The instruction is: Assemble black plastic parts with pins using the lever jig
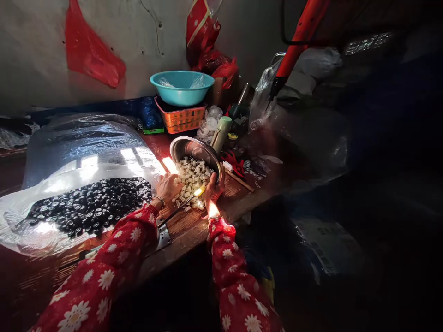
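A steel bowl (194,148) is tipped on its side on the wooden table (187,230), and a heap of small pale pieces (191,177) spills from it. My right hand (213,189) grips the bowl's lower rim, fingers curled. At the left edge of the heap lies my left hand (168,186), fingers bent against the pieces; whether it holds any is hidden. Both arms wear red sleeves with white daisies. A thin metal rod (176,210) lies on the table between my wrists.
A clear plastic sheet holds a large heap of small black round parts (92,205) at left. Behind stand a teal basin (182,87) on an orange basket (180,117), a green flask (221,133), red bags on the wall, and plastic-wrapped clutter at right.
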The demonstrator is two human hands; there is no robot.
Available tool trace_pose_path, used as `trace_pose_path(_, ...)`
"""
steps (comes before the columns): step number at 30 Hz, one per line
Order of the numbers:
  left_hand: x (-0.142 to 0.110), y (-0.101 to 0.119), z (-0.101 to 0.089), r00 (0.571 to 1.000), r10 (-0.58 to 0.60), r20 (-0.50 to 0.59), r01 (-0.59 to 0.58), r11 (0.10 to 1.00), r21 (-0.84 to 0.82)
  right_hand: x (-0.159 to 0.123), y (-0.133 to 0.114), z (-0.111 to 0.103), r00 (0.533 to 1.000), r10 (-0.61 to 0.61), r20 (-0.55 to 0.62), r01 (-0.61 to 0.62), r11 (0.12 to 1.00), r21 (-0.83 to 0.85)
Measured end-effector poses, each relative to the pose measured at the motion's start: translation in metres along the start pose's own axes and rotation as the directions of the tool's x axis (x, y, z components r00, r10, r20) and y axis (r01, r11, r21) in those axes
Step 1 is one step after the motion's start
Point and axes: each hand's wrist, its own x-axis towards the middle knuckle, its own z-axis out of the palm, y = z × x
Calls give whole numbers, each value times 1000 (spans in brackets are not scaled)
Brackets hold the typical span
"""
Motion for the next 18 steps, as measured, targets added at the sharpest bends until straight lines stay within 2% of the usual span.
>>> trace_pose_path(2,-1,-1,-3,1000,18,-1,-18,1000,19,4,-1,-1,995,-25,-101,29,999,37)
trace_pose_path(4,-2,-2,-5,999,35,-10,-35,999,19,10,2,-4,986,-58,-155,69,996,64)
trace_pose_path(12,1,1,-8,990,67,-122,-76,995,-67,38,13,-8,987,-105,-122,115,990,77)
trace_pose_path(18,18,15,-26,961,98,-257,-134,983,-125,54,15,-14,974,-173,-146,189,976,103)
